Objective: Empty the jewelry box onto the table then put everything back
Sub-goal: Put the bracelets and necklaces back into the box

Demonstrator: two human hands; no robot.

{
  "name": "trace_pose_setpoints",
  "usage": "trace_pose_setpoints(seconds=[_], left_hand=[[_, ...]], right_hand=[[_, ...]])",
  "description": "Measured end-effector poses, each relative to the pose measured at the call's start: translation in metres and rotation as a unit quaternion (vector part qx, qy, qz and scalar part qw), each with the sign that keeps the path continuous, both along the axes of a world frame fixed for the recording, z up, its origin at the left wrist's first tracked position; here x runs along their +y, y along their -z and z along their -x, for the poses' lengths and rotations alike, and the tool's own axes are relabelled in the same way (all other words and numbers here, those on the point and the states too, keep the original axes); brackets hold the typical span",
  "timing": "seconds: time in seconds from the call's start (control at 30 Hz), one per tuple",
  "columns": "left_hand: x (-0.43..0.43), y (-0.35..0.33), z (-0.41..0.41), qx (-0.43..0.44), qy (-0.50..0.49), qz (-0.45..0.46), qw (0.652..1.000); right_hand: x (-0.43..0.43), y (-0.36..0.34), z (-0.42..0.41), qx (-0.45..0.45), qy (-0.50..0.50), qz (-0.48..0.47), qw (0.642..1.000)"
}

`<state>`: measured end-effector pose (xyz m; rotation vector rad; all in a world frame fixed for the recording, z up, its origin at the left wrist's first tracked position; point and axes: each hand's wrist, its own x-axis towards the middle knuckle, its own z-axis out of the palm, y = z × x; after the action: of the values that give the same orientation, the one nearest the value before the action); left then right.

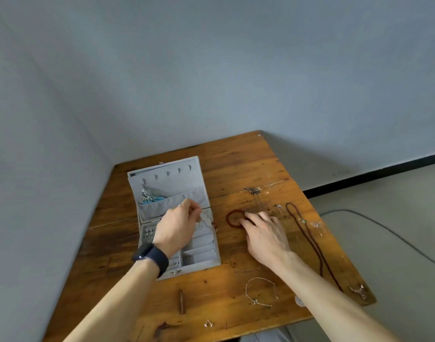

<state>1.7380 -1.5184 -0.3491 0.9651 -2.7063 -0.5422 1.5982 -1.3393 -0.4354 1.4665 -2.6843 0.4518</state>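
Taking twelve o'clock as the table's far edge, items as follows.

Jewelry box (167, 174): grey velvet, open, lid propped back, on the wooden table (238, 156) at about ten o'clock of centre. Rings sit in its tray; a silver pendant (146, 193) hangs in the lid.

Left hand (177, 225): over the box tray, wearing a dark wristwatch (150, 257). Thumb and fingertips pinch a thin chain (207, 222), which dangles above the box's right edge. Whether it is leaving or returning cannot be told.

Right hand (266, 233): palm down, fingers loosely spread, tips touching the near rim of the red bead bracelet (229, 216). No closed pinch is visible.

Red bead bracelet: flat on the table, just beside the box at its three o'clock and at eleven o'clock of the right hand. Being a ring, it has no long axis. The right hand is much the nearer, and any carry to the box would run toward nine o'clock.

Also on the table: a long dark bead necklace (308, 239) at three o'clock, lying near to far, and a silver chain bracelet (259, 290) at five o'clock.
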Motion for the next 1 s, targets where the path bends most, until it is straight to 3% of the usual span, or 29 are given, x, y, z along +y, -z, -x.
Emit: trace_pose_setpoints(seconds=[0.3, 0.53, 0.77, 1.0], left_hand=[[-0.031, -0.006, 0.003, -0.031, -0.026, -0.011, 0.999], [-0.030, 0.002, 0.000, -0.182, -0.051, 0.083, 0.979], [-0.021, 0.013, 0.008, -0.240, -0.044, 0.208, 0.947], [-0.023, 0.016, 0.001, -0.220, -0.007, 0.250, 0.943]], right_hand=[[-0.004, 0.003, -0.007, -0.018, 0.008, -0.007, 1.000], [-0.005, 0.000, -0.007, -0.024, 0.005, -0.018, 1.000], [-0.005, -0.004, -0.007, -0.027, 0.005, -0.032, 0.999], [-0.006, -0.007, -0.005, -0.021, 0.011, -0.045, 0.999]])
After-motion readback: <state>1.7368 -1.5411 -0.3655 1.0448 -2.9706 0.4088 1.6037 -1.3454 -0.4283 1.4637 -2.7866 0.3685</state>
